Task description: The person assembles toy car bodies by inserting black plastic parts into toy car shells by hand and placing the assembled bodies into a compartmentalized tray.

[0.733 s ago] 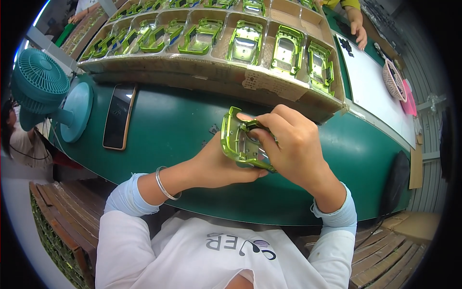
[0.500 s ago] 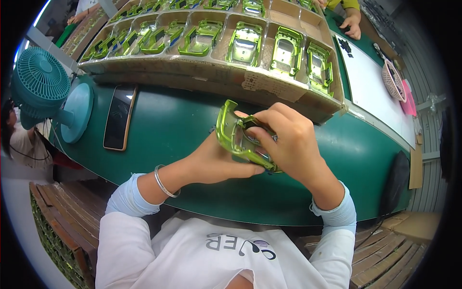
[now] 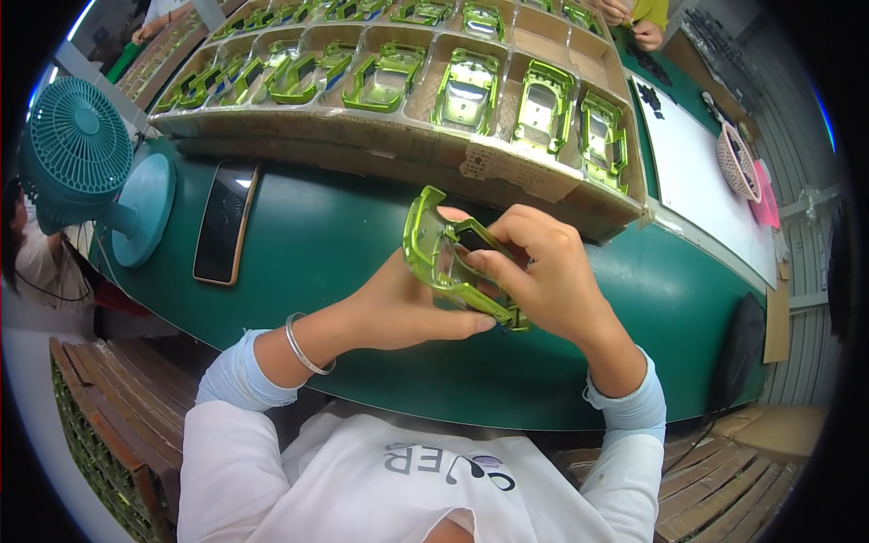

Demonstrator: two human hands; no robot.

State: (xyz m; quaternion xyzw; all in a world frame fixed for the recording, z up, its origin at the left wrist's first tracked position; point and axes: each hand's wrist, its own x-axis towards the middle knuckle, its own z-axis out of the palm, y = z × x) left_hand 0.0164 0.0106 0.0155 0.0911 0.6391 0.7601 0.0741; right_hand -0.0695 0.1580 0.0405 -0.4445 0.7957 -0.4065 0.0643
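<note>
Above the near part of the table, my left hand [image 3: 407,308] is closed around the lower side of a shiny green plastic toy car body [image 3: 419,240], thumb along its edge. The body is held tilted, with its curved end up and to the left. A small black part [image 3: 472,239] shows inside its frame. My right hand [image 3: 548,271] is closed on the other side, its thumb by the black part and its bent fingers over the edge. Those fingers hide part of the body, and whether they also grip the black part is unclear.
A cardboard box [image 3: 380,145] with clear compartments holding several green car bodies [image 3: 466,89] stands beyond my hands. To the left are a phone [image 3: 224,222] and a teal fan [image 3: 77,149]. A white board [image 3: 692,167] and a basket [image 3: 738,163] lie right. Another person's hand [image 3: 646,36] shows at far right.
My right thumb and fingers have shifted slightly on the toy car body, uncovering more of the black part. The other person's hands have moved closer together.
</note>
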